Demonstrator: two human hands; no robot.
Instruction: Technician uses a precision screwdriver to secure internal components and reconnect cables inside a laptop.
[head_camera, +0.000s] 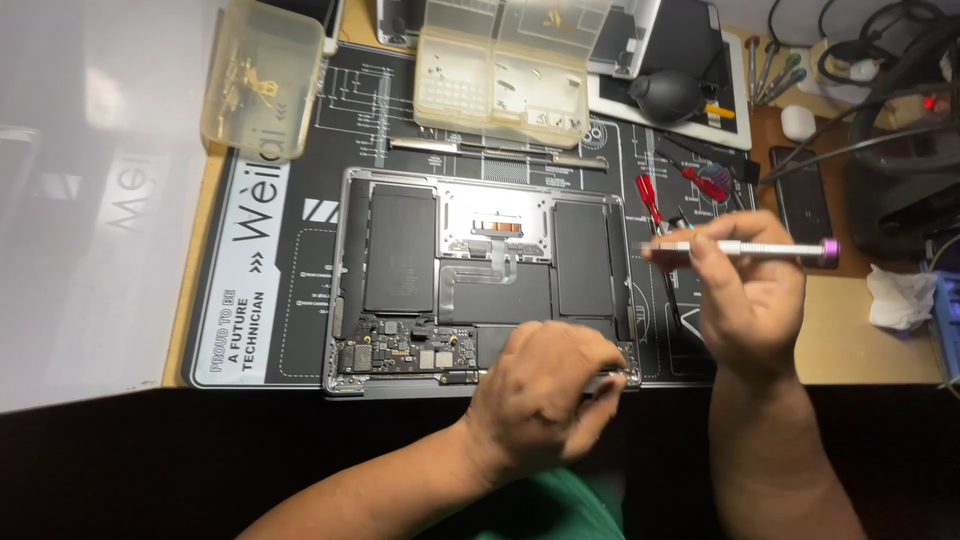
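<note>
Head view, looking down on a dark bench. Nearest: left hand curled knuckles-up over the near right corner of an opened laptop, fingers closed on something small and silvery that mostly hides under them; cannot tell what. Just right and a little higher: right hand closed around a slim silver screwdriver with a purple cap, held level above the laptop's right edge, tip pointing left. Laptop lying bottom cover off on a black printed work mat: silver frame, circuit board along the near edge, flat black battery cells left, centre and right, a pale plate with orange ribbon connectors at the far middle. Beyond: metal tweezers lying crosswise, red-handled tools to the right. Farthest: two clear plastic parts boxes, a black rubber air blower.
</note>
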